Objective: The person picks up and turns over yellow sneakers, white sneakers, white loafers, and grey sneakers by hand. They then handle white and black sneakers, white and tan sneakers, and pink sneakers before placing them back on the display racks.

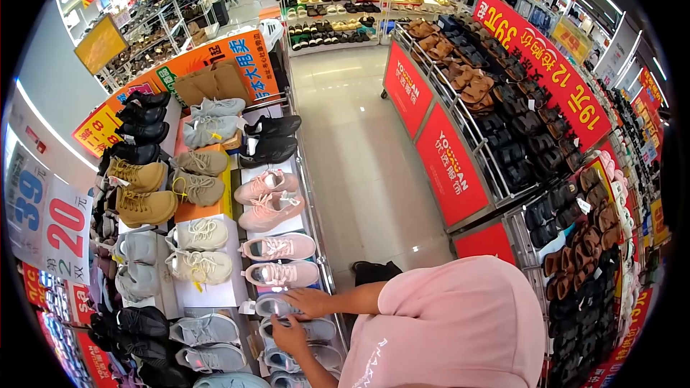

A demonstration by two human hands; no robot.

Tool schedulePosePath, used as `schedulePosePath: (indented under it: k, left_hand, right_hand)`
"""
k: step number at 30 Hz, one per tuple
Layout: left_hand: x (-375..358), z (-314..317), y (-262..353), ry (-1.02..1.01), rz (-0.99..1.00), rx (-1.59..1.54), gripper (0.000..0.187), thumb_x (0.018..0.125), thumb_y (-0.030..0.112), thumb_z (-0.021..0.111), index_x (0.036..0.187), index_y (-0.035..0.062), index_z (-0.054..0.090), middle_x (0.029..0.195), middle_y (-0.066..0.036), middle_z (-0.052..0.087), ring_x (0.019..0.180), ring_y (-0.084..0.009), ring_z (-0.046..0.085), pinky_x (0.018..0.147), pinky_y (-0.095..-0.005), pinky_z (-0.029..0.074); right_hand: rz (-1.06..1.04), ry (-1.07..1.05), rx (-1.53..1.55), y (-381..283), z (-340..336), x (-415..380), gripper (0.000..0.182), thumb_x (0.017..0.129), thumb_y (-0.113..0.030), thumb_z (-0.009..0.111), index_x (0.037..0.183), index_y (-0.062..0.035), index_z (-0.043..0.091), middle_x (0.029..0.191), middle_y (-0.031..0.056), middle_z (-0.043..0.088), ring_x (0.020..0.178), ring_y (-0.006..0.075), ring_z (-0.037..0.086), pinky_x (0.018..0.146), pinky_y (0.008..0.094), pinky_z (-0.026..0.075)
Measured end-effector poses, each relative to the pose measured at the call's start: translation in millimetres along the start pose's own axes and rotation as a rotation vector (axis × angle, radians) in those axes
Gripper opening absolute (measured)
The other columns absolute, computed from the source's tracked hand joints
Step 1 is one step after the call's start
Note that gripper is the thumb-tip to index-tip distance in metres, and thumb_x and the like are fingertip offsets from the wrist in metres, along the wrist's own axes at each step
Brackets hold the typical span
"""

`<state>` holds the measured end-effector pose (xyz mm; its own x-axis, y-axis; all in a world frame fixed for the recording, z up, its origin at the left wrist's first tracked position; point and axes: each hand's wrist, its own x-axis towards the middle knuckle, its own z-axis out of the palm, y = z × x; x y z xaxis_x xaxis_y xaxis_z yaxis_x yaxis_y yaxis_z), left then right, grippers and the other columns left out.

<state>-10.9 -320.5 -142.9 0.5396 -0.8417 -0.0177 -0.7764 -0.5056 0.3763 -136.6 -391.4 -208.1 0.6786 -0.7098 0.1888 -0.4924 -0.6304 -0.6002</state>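
Observation:
Two grey sneakers lie side by side on the display rack, next to my hands. My right hand [309, 303] lies over the toe end of the upper grey sneaker [270, 306], its fingers curved onto the shoe. Just below, my left hand [287, 333] has its fingers closed at the shoe's near side; it partly covers the second grey sneaker [320, 329]. A small white tag [246, 307] sticks out beside the upper shoe. Pale pink sneakers [282, 274] stand just above my hands, and more grey sneakers [208, 358] are to the left.
Tan boots [146, 207], cream sneakers [199, 266] and black shoes [144, 322] fill the rack's left side. A metal rail [314, 233] runs along its edge. Across the tiled aisle [357, 144] stands a sandal rack with red panels [451, 165]. A price sign [49, 215] hangs at left.

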Motion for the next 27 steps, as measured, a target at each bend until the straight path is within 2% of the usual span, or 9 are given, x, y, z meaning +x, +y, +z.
schedulePosePath:
  k: [6, 12, 18, 19, 22, 27]
  left_hand:
    - [2, 19, -7, 0.071, -0.006, -0.086, 0.050, 0.085, 0.042, 0.064, 0.119, 0.0051, 0.062, 0.102, -0.019, 0.069, 0.089, -0.0406, 0.065, 0.074, -0.0480, 0.050]
    - [11, 15, -15, -0.047, 0.005, -0.125, 0.051, 0.086, 0.040, 0.064, 0.116, -0.0009, 0.065, 0.103, -0.023, 0.067, 0.090, -0.0409, 0.065, 0.077, -0.0461, 0.050]
    - [20, 15, -26, -0.134, 0.030, -0.269, 0.049, 0.086, 0.036, 0.065, 0.113, -0.0056, 0.065, 0.096, -0.028, 0.067, 0.085, -0.0416, 0.065, 0.074, -0.0451, 0.051]
    - [21, 18, -30, -0.142, 0.043, -0.321, 0.048, 0.086, 0.034, 0.066, 0.112, -0.0073, 0.065, 0.090, -0.028, 0.067, 0.077, -0.0397, 0.065, 0.069, -0.0434, 0.051]
    - [23, 21, -37, -0.152, 0.062, -0.392, 0.042, 0.086, 0.030, 0.066, 0.106, -0.0071, 0.066, 0.081, -0.026, 0.066, 0.068, -0.0375, 0.063, 0.063, -0.0426, 0.049]
    - [30, 19, -36, -0.090, 0.137, -0.417, 0.033, 0.084, 0.026, 0.066, 0.095, -0.0057, 0.067, 0.071, -0.024, 0.063, 0.062, -0.0365, 0.060, 0.061, -0.0435, 0.046]
  right_hand:
    - [0.043, -0.029, 0.027, -1, -2, 2, 0.071, 0.089, -0.040, 0.057, 0.145, -0.0047, 0.029, 0.133, 0.0217, 0.046, 0.121, 0.0353, 0.048, 0.104, 0.0418, 0.037]
    - [0.041, -0.047, -0.007, -3, -2, 3, 0.070, 0.090, -0.038, 0.056, 0.144, -0.0031, 0.030, 0.133, 0.0219, 0.045, 0.122, 0.0360, 0.047, 0.104, 0.0417, 0.037]
    - [0.013, -0.012, 0.064, -7, -11, 4, 0.071, 0.087, -0.034, 0.060, 0.142, 0.0000, 0.031, 0.132, 0.0227, 0.044, 0.120, 0.0376, 0.048, 0.103, 0.0430, 0.038]
    - [0.014, -0.010, 0.117, -8, -12, 5, 0.071, 0.086, -0.032, 0.062, 0.141, 0.0002, 0.031, 0.132, 0.0231, 0.044, 0.120, 0.0383, 0.047, 0.103, 0.0435, 0.038]
    - [0.045, -0.060, 0.161, -11, -12, 7, 0.072, 0.086, -0.032, 0.063, 0.141, 0.0002, 0.031, 0.132, 0.0243, 0.045, 0.121, 0.0394, 0.047, 0.103, 0.0442, 0.038]
    - [0.040, -0.115, 0.136, 0, 6, 13, 0.075, 0.083, -0.031, 0.067, 0.140, 0.0004, 0.029, 0.131, 0.0262, 0.046, 0.121, 0.0413, 0.048, 0.104, 0.0456, 0.037]
